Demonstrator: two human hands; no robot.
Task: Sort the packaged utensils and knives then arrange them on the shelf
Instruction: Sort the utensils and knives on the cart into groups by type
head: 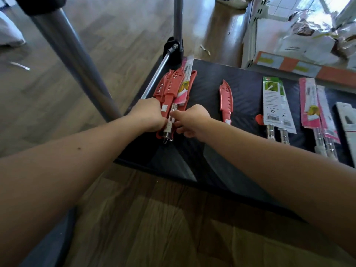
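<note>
Gripping one knife bundle (pixel 169 87), two hands (pixel 149 114) (pixel 192 120)

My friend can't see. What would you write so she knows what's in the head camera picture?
A person's left hand and right hand grip a bunch of red-sheathed knives by the handles at the left end of a black shelf. Further right lie a lone red-sheathed knife, then green packs and pink packs of metal-handled knives.

A wood floor (pixel 115 35), a striped box (pixel 289 63), and plastic bags (pixel 312 31) upper right.
</note>
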